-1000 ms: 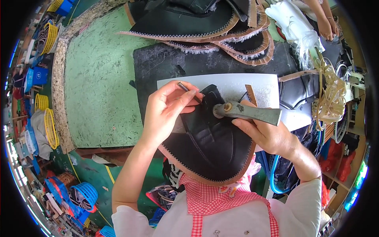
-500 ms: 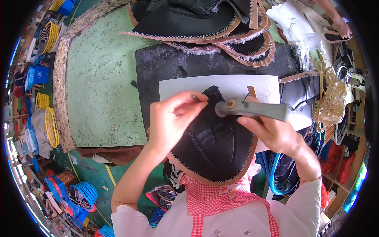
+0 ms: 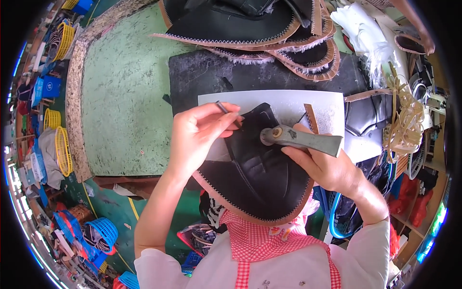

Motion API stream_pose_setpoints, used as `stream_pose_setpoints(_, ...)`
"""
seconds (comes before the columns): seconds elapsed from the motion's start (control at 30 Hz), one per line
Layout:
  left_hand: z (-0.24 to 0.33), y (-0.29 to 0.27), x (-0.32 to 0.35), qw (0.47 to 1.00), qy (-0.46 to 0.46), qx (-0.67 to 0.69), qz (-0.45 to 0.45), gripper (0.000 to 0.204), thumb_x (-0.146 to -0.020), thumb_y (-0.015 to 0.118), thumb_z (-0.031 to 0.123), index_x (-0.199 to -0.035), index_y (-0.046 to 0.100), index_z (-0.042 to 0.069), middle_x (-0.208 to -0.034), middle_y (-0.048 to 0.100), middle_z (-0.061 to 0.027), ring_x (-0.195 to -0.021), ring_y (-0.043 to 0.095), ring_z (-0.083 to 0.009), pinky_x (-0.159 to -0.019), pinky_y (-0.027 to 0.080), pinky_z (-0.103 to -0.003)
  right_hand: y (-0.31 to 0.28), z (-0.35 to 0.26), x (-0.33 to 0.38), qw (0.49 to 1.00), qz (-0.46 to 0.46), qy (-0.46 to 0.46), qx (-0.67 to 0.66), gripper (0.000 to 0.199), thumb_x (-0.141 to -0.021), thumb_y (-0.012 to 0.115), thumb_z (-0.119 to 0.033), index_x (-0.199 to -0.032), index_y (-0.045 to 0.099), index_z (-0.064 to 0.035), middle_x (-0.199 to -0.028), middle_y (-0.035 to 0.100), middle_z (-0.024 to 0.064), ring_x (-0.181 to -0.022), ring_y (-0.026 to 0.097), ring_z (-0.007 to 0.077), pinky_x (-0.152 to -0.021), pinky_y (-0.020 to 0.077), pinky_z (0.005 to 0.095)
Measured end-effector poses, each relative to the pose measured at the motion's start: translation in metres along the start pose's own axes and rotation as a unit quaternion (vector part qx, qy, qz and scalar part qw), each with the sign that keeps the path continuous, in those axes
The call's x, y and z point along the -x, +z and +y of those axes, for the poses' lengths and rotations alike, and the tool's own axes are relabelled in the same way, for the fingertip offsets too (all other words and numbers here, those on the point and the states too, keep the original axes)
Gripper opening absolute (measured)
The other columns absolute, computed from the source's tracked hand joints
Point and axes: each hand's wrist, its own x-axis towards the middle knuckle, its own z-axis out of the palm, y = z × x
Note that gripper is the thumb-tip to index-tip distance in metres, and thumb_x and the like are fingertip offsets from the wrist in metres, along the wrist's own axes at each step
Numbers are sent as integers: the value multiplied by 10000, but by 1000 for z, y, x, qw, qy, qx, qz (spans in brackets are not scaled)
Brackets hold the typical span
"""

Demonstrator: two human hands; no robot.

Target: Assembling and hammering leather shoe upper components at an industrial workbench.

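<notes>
A black leather shoe upper [image 3: 257, 176] with a zigzag-stitched brown edge lies in front of me, partly on a white board [image 3: 298, 98] and hanging over its near edge. My left hand [image 3: 190, 137] pinches a thin dark metal punch [image 3: 222, 108] between thumb and fingers. The tool is tilted, its lower end at the upper's left edge. My right hand [image 3: 332, 168] is closed round a hammer [image 3: 308, 139], whose grey metal head lies above the upper, right of the punch. The hammer's handle is mostly hidden by the hand.
Under the board is a black mat [image 3: 192, 82] on a green worktable [image 3: 125, 101]. Several fleece-lined uppers [image 3: 231, 33] are stacked at the far side. Another black piece [image 3: 368, 113] lies right, beside hanging beige straps [image 3: 404, 115]. Another person's hand [image 3: 427, 44] shows far right.
My left hand has shifted left and turned the punch so it slants more upright. The hammer in my right hand has tilted and moved slightly nearer to me.
</notes>
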Motion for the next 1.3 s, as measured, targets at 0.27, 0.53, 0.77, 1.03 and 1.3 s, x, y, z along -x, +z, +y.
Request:
stream_pose_setpoints(0.27,-4,6,5,999,24,-9,31,191,-952,647,92,-1103,685,-20,-974,733,-108,-867,707,-146,-758,567,-256,-1,0,1,1000,-1,3,-10,179,-944,640,-119,-1069,590,-1,-803,608,198,-705,596,433,-588,463,441)
stream_pose_setpoints(0.53,-5,25,17,880,347,-302,119,152,-799,747,-14,-940,742,44,-861,720,-94,-702,706,-163,-612,537,-257,-25,-36,0,998,50,-41,-26,127,-931,646,-157,-917,635,-31,-723,576,131,-578,593,321,-523,456,370)
stream_pose_setpoints(0.77,-11,5,11,999,32,4,43,190,-987,596,109,-1102,679,-17,-993,729,-109,-896,700,-150,-793,567,-269,-5,-11,1,999,-19,22,22,161,-925,669,-132,-960,541,-40,-680,541,159,-650,584,414,-527,445,423)
stream_pose_setpoints(1.03,-12,13,13,995,78,-55,27,171,-946,643,47,-1090,695,-30,-991,731,-87,-895,691,-125,-781,553,-243,2,7,4,999,24,-38,-4,189,-933,666,-144,-1044,583,-15,-740,587,180,-620,579,399,-544,453,425)
stream_pose_setpoints(1.3,-22,30,11,879,296,-365,78,120,-829,730,59,-943,747,93,-845,724,-54,-687,696,-245,-589,546,-300,-20,-52,-3,1000,9,-3,14,176,-915,634,-103,-1045,627,15,-787,610,150,-676,618,265,-616,497,372)
